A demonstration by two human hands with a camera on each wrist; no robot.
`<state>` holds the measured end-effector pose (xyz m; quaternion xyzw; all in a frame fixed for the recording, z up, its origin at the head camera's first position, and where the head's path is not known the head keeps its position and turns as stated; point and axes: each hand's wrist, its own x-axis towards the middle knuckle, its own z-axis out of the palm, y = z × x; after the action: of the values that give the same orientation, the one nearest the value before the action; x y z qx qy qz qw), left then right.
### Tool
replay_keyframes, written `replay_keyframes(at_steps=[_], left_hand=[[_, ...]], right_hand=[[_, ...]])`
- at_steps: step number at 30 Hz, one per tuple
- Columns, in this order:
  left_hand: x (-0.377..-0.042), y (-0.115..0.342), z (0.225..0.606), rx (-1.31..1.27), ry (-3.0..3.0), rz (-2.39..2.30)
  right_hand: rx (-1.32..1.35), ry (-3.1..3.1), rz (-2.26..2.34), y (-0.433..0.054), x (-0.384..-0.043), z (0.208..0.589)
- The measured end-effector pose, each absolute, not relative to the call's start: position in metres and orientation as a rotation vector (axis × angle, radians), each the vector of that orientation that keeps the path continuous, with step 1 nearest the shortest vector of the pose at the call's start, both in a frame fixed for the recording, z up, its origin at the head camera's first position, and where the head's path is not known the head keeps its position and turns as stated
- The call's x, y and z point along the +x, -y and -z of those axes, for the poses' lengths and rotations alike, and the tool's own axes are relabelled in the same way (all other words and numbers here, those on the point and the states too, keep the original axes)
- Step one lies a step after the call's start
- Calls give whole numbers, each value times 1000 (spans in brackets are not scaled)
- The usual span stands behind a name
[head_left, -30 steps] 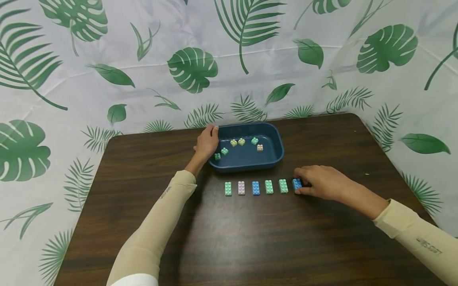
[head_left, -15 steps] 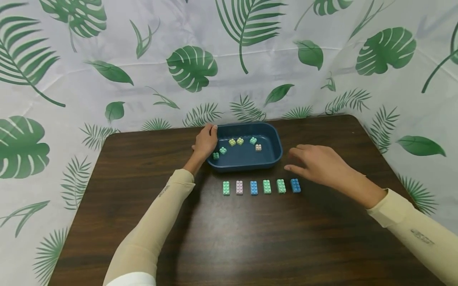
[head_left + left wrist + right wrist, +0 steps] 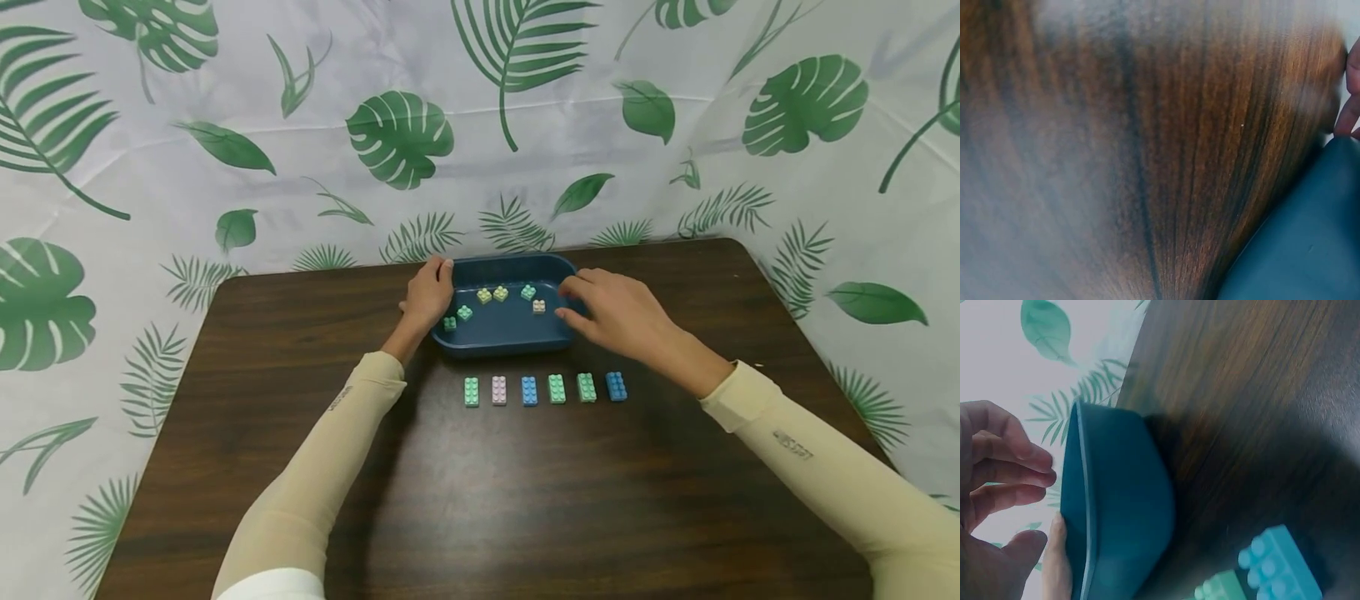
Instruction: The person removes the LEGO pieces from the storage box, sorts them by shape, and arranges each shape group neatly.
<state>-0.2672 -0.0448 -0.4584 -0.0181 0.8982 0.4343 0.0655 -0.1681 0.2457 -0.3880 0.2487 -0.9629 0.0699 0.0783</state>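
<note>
My left hand grips the left end of a dark blue tray, thumb at the rim. My right hand hovers over the tray's right end, with thumb and fingers apart and nothing between them. In the right wrist view its fingertips show beside the rim. Small square toy bricks lie inside: two yellow ones, several green ones, and a peach brick closest to the right hand. In front of the tray, longer toy bricks form a row, from a green brick past a pink brick to a blue brick.
The dark wooden table runs back to a white cloth printed with green leaves. Close to the cloth, the tray sits near the table's back edge. The brick row lies between the tray and the person.
My right hand has let go of the blue brick at the row's right end, lifted, and moved left and back over the tray. The left hand stays on the tray.
</note>
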Motion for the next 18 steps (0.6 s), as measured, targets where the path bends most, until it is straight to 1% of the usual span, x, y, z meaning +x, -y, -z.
replay_keyframes(at_steps=[11, 18], left_hand=[[-269, 46, 458, -76, -2721, -1301], [-267, 46, 461, -62, -2717, -1300]], right_hand=[[796, 2946, -262, -243, -204, 409], [814, 2998, -231, -235, -215, 417]])
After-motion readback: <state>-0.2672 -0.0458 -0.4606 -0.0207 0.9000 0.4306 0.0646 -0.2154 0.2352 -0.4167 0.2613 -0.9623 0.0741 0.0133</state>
